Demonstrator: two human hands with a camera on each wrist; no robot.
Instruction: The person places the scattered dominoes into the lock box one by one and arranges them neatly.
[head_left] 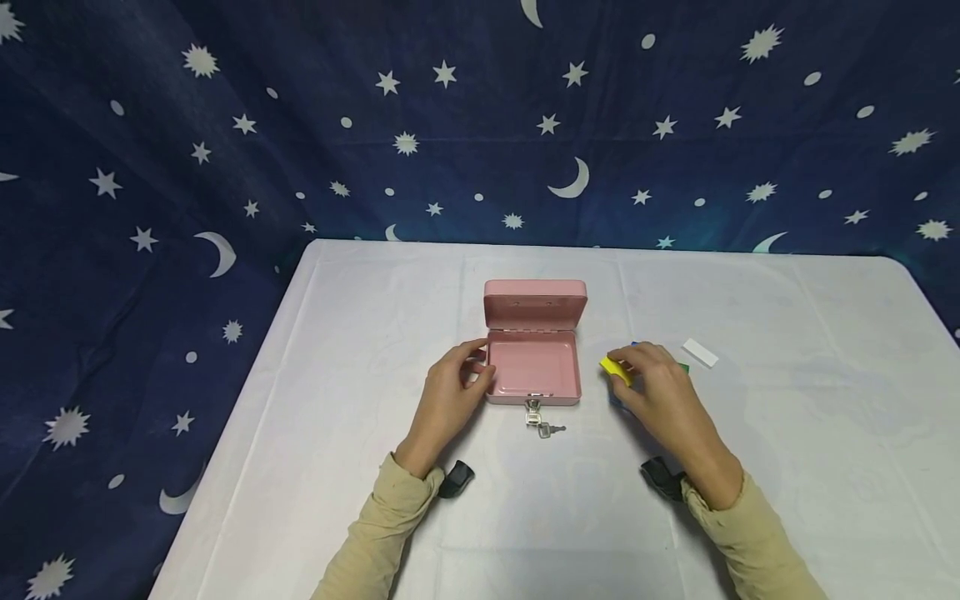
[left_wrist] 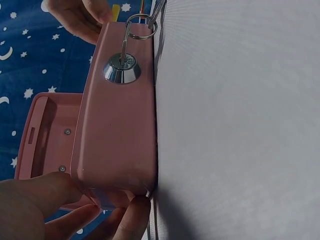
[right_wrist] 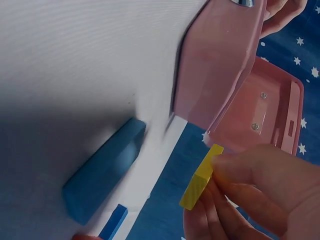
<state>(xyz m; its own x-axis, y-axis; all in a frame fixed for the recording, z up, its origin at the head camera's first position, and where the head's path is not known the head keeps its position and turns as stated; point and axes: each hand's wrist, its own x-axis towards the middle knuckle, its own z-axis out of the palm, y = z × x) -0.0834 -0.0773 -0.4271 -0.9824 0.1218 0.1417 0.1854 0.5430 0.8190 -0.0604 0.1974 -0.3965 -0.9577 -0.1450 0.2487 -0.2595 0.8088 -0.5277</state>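
Observation:
A pink metal cash box lies on the table with its lid raised and nothing inside. My left hand holds its left side, the thumb at the rim and the fingers along the outer wall. A key sits in the front lock, and another key hangs from its ring. To the right of the box, my right hand pinches a yellow block between thumb and fingers, above the table. Beneath that hand lies a blue block, partly hidden in the head view.
A white block lies to the right of my right hand. Bits of a green block, a smaller blue block and a red piece show nearby. The white-covered table meets a dark blue starry cloth behind.

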